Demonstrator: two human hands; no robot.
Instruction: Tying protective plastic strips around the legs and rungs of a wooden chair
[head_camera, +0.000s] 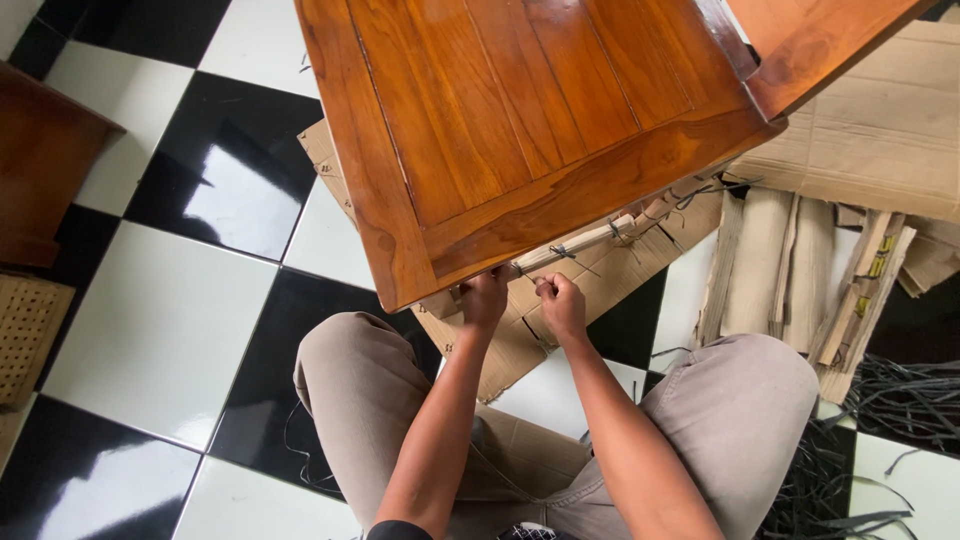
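glossy wooden panel, matt cardboard

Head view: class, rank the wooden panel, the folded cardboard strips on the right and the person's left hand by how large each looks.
1. Wooden panel, largest, though nearest the camera.
2. Folded cardboard strips.
3. Left hand, smallest.

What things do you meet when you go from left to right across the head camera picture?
Dark wooden furniture → woven cane panel → left hand → right hand → flattened cardboard strips → black straps.
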